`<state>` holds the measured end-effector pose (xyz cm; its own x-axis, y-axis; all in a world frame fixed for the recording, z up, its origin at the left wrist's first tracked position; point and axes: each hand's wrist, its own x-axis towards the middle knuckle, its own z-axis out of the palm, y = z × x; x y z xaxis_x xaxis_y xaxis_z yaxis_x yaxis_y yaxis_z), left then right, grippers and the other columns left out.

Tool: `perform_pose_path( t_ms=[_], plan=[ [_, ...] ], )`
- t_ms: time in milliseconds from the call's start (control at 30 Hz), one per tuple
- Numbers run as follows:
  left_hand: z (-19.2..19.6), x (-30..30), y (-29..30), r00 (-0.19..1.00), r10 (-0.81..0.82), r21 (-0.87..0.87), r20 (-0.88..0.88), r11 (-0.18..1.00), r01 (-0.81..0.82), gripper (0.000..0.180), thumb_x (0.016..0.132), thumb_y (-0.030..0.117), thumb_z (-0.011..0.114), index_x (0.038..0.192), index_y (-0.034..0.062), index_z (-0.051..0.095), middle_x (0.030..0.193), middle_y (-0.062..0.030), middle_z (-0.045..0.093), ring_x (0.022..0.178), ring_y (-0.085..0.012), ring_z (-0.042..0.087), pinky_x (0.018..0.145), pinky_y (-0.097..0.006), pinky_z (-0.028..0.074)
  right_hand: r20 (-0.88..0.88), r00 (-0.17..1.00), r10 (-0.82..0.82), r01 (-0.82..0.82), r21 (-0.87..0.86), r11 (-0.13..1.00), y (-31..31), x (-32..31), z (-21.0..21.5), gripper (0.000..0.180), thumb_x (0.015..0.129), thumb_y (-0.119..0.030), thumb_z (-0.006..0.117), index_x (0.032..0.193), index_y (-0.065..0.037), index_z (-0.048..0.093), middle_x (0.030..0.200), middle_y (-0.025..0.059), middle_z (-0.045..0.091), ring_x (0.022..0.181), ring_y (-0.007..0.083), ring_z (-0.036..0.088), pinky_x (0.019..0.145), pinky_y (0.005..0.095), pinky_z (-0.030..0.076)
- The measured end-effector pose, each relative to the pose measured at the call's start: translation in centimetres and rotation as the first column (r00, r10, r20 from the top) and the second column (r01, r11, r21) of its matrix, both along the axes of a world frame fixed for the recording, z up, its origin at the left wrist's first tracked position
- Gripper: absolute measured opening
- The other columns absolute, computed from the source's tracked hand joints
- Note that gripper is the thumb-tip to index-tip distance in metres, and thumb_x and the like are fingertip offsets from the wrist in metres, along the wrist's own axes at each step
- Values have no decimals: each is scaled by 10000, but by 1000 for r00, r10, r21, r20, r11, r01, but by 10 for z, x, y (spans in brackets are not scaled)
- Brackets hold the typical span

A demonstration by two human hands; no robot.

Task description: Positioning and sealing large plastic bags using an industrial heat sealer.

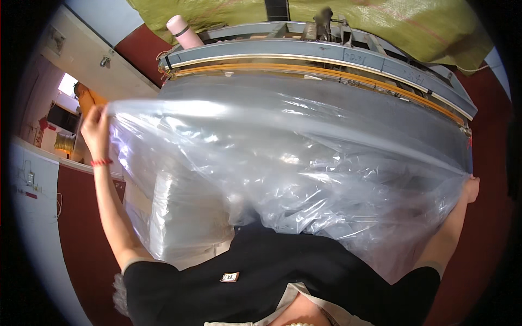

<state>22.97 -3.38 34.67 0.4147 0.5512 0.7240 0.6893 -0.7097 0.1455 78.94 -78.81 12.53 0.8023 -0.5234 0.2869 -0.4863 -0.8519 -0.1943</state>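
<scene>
A wide sheet of clear plastic film (255, 146) is stretched between my two raised hands, wrinkled and shiny, its lower part hanging toward my body. My left hand (96, 127), a red bracelet on its wrist, is closed on the film's upper left corner. Out at the far right, my right hand (471, 189) is closed on the other upper corner. Both arms are spread wide. Behind the film lies the flat grey bed (217, 84) of a machine, partly covered by it. Whether the film is one layer or a bag, I cannot tell.
A grey metal beam (283, 48) with orange strips (261, 67) crosses the machine's back. A pink bottle (184, 31) stands at its left end. Yellow-green woven sacking (380, 22) lies behind. A pale door (98, 49) opens at left; a plastic-wrapped stack (182, 212) sits below the film.
</scene>
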Motion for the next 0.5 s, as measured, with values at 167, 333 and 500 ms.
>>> perform_pose_path(
  t_ms=[167,333,500],
  plan=[
    [38,13,68,938,313,198,149,920,-338,289,774,316,595,899,55,600,813,-97,635,718,-178,612,649,-286,464,-4,1000,-10,10,-7,1000,17,-1,-1,329,843,-371,423,1017,-119,545,1025,110,588,956,316,552,756,429,446],
    [-78,113,-72,478,-746,-279,-463,635,721,276,762,124,582,1023,37,548,1112,-140,517,1084,-300,455,872,-390,395,5,1000,-27,27,-28,999,-8,3,-7,338,839,-377,426,1011,-114,549,1017,121,589,941,324,556,750,433,444],
    [-211,90,17,693,-596,-413,-405,796,443,495,812,206,532,1250,32,379,1338,-157,316,1254,-339,250,1019,-410,240,29,999,13,-12,-38,999,-17,19,-16,353,837,-395,431,1006,-109,551,1008,129,590,927,334,558,742,435,440]
  ],
)
